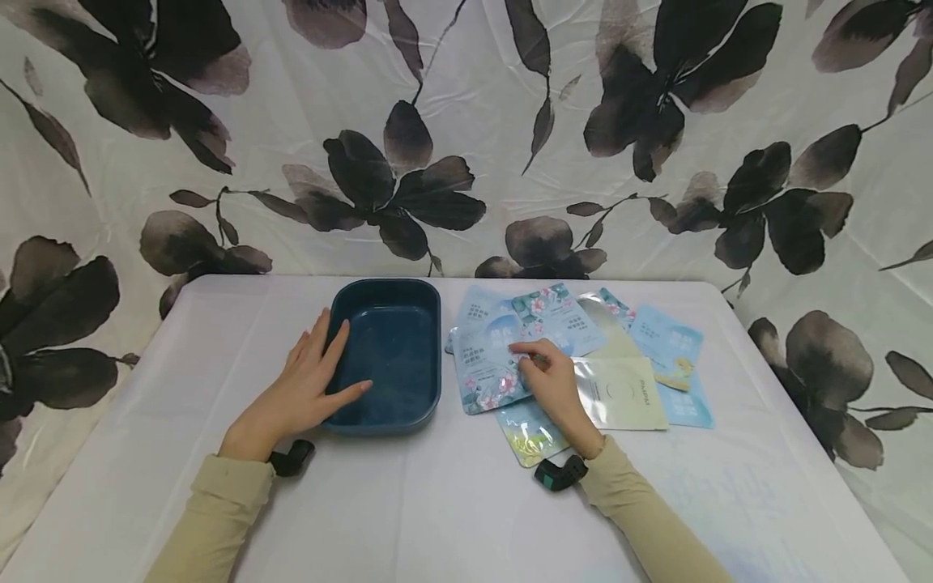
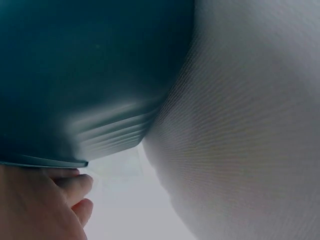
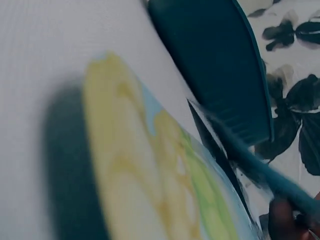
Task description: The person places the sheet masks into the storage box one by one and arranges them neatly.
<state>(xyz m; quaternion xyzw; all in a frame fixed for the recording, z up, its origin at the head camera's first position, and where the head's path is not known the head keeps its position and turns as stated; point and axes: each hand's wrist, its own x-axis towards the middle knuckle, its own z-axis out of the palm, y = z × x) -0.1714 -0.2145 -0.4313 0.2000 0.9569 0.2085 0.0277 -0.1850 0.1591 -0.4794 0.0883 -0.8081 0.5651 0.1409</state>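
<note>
A dark teal plastic basin stands at the middle-left of the table. My left hand rests on its left rim with fingers spread and fairly straight. In the left wrist view, that hand touches the basin's edge above the basin wall. My right hand pinches the right edge of a light-blue face mask packet with pink flowers. The right wrist view shows this packet edge-on and raised, with fingertips at its edge. Below it lies a yellow-green and blue packet.
Several more packets overlap to the right: a blue floral one, a shiny cream one, and a blue one with yellow. A white cloth covers the table. A flower-printed curtain hangs behind.
</note>
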